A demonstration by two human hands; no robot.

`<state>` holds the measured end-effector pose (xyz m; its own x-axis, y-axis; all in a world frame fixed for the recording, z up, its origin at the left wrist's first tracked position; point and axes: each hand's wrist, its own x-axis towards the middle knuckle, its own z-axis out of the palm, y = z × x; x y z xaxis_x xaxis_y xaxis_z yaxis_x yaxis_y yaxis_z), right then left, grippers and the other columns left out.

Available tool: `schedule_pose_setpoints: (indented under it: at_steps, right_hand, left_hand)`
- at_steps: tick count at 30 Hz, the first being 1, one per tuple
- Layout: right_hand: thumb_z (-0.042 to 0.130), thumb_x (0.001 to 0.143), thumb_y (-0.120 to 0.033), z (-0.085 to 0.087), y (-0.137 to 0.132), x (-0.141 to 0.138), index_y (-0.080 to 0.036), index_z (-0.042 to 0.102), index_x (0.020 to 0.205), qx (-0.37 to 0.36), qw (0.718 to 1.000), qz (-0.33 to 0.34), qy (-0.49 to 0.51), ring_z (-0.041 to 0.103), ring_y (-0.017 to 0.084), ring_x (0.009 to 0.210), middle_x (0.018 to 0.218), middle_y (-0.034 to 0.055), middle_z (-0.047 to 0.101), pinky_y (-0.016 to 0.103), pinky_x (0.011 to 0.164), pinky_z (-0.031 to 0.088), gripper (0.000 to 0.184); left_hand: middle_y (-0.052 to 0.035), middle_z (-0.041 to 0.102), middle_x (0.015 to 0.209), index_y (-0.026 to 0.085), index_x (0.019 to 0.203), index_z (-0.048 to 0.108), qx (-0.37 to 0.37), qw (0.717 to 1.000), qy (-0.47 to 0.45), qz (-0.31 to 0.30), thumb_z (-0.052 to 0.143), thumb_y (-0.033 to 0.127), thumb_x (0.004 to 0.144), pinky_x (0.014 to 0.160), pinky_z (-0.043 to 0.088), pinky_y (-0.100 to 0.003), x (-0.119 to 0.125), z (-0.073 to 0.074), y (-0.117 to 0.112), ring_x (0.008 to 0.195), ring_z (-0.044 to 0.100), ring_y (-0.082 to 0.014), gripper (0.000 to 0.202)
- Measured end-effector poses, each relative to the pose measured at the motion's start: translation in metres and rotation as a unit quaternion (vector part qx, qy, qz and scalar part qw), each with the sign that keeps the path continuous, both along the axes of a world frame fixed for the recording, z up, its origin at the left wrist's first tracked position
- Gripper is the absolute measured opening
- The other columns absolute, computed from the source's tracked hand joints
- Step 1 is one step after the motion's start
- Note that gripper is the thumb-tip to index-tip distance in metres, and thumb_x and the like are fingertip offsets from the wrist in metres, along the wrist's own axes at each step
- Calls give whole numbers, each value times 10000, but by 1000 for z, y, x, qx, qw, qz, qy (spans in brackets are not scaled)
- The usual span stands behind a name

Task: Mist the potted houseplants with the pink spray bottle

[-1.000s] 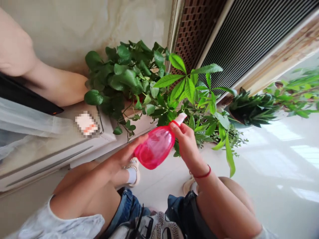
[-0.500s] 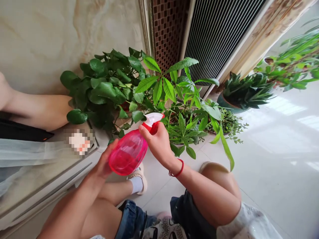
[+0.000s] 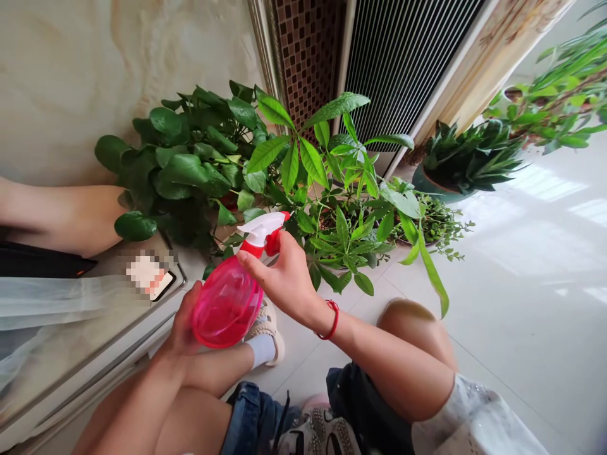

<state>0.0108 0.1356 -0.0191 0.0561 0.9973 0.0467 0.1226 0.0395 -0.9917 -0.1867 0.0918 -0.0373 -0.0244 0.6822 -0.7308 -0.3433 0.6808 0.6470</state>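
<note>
A clear pink spray bottle (image 3: 227,303) with a white and red spray head is tilted in front of me, its nozzle toward the leaves. My left hand (image 3: 186,322) cups the lower left side of the bottle. Around the neck and trigger is my right hand (image 3: 287,275), its thumb on the bottle's shoulder and a red string bracelet on the wrist. Just beyond the nozzle stands a leafy green potted plant (image 3: 341,243). To its left grows a bushy plant with round dark leaves (image 3: 184,167). Part of the trigger is hidden by my fingers.
Another person's arm (image 3: 61,215) reaches in at the left, over a low cabinet (image 3: 109,328) with a blurred object on top. A dark-leaved plant in a green pot (image 3: 439,183) stands right, beside a striped panel (image 3: 408,63). Tiled floor (image 3: 516,303) extends right.
Both hands and the spray bottle have moved a little left and down. The white spray head shows more fully, and the view has shifted slightly.
</note>
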Motion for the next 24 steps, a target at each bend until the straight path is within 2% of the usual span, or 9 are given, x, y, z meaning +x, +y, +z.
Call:
schedule_pose_setpoints:
  at_steps: [2, 5, 9, 12, 17, 21, 24]
  right_hand:
    - [726, 794, -594, -1, 1, 0, -230, 523, 881, 22, 1000, -5, -14, 545, 190, 819, 919, 44, 630, 343, 726, 445, 425]
    - [730, 806, -567, -1, 3, 1, -232, 549, 896, 34, 999, 0, -11, 542, 189, 828, 924, 43, 634, 334, 723, 443, 392]
    - [721, 818, -534, -1, 10, 3, -222, 543, 803, -9, 999, 30, 24, 526, 152, 715, 791, 10, 622, 306, 647, 411, 359]
    - [730, 805, -530, 0, 13, 4, -222, 520, 757, -41, 998, 36, 39, 497, 130, 650, 723, -17, 590, 295, 600, 379, 376]
    - [704, 811, -532, 2, 9, 5, -230, 499, 753, 3, 1000, 5, 26, 499, 144, 702, 779, 2, 594, 312, 644, 397, 370]
    - [714, 788, -571, 6, 0, 16, -224, 522, 800, -20, 999, -27, 15, 524, 163, 750, 860, 34, 631, 331, 675, 415, 397]
    - [728, 772, -610, 9, -5, 30, -218, 527, 792, -46, 998, -33, 14, 518, 157, 722, 820, 31, 632, 330, 660, 405, 441]
  left_hand:
    - [-132, 804, 1037, 142, 1148, 727, -8, 1000, -2, 4, 439, 716, 921, 1026, 548, -571, 0, 0, -1, 1250, 663, -420, 681]
    - [-133, 804, 1052, 147, 1146, 727, 13, 1000, 7, 8, 515, 719, 881, 1041, 546, -556, -2, -3, -3, 1268, 649, -418, 665]
    - [-115, 813, 1006, 162, 1057, 748, 47, 999, 17, -1, 668, 692, 797, 1075, 543, -491, -1, -7, -5, 1289, 643, -395, 596]
    - [-107, 816, 1006, 166, 1051, 754, 43, 999, -11, -10, 678, 693, 798, 1081, 544, -483, 3, -6, -4, 1269, 662, -386, 590]
    - [-86, 821, 980, 169, 1003, 765, 72, 997, 14, 19, 796, 647, 716, 1092, 545, -458, 4, -5, -1, 1237, 683, -376, 559]
    - [-143, 815, 971, 130, 1000, 779, 70, 997, -16, -27, 868, 687, 614, 1078, 550, -513, 9, -3, -1, 1235, 672, -429, 684]
    - [-149, 814, 1000, 134, 1032, 779, 69, 993, -66, -74, 864, 681, 647, 994, 589, -532, 21, 4, -1, 1119, 725, -422, 674]
